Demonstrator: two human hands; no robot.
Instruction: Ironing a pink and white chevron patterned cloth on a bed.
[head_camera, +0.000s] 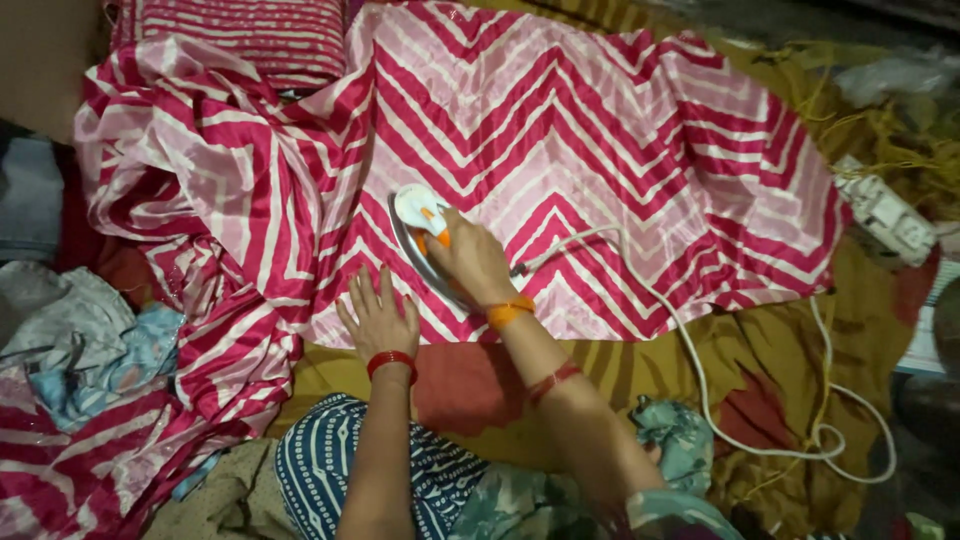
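1. An electric iron (422, 232), white with an orange handle and a silvery soleplate, is seen resting flat on a pink, magenta and white chevron-striped cloth (560, 130), near that cloth's lower edge and left of its middle.
2. A white cord (690, 350) is led from the iron's rear across the cloth to the right, where it is looped on a mustard-yellow ground sheet (770, 340), near a white power strip (885, 218).
3. The cloth is spread smooth to the right of the iron and above it; its lower hem is laid along the ground sheet. To the left, the cloth is bunched in folds, and more heaped fabric (80, 340) is seen beside it.
4. The iron's handle is gripped from above by the right hand (472, 262), fingers wrapped round it, the wrist marked by an orange bangle (508, 312).
5. The left hand (380, 315) is pressed flat, fingers spread, on the cloth just left of the iron; nothing is held by it.
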